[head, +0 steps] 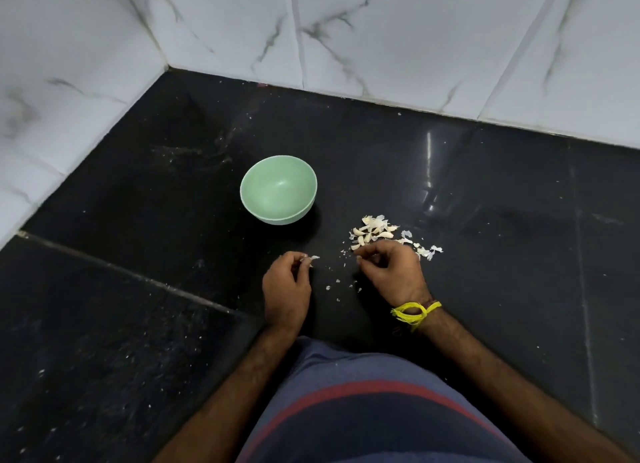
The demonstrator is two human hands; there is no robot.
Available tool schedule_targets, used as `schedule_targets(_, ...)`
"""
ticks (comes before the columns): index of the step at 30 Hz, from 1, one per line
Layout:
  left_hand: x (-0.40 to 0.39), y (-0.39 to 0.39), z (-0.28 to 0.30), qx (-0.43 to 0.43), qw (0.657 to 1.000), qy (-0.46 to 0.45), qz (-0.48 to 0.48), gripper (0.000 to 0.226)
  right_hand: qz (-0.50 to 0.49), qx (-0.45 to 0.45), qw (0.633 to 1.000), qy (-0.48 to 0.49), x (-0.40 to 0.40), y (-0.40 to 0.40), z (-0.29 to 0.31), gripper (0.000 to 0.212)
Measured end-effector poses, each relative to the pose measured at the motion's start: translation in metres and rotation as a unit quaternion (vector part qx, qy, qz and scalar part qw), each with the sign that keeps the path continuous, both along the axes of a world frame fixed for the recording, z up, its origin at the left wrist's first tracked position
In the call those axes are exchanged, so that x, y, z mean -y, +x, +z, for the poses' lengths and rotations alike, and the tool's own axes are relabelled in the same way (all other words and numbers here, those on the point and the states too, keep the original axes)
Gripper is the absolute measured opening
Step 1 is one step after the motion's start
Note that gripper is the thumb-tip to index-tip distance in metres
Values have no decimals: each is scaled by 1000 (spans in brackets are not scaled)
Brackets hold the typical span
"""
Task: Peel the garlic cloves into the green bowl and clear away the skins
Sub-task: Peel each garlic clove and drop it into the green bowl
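Fingers: our left hand (286, 287) pinches a garlic clove (309, 259) for peeling | right hand (391, 270) curled, contents unclear, beside the clove pile (372, 233) | green bowl (278, 188) near, looks empty.

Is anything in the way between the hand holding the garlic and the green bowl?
No. The left hand pinches a garlic clove, and only bare black counter lies between it and the green bowl.

No readable text, labels or numbers anywhere.
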State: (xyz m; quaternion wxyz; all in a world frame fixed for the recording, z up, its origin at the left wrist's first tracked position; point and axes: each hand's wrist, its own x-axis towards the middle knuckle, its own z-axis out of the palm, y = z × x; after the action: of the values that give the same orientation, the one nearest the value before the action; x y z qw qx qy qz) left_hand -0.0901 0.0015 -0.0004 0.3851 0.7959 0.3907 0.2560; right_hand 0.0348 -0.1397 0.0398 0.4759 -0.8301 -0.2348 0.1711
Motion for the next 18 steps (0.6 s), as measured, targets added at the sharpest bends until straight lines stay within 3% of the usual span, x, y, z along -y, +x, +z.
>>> schedule_targets(4, -19, -8, -9, -8, 999, 47, 24, 6, 31, 3, 999, 6, -21, 3, 3, 15)
schedule_targets(10, -30, -11, -21, 37, 998, 43, 1, 0, 91, 38, 995, 22, -73, 13, 22, 14)
schedule_targets(18, -32, -12, -26, 51, 997, 62, -8, 23, 142, 121, 982, 9, -164, 32, 39, 3)
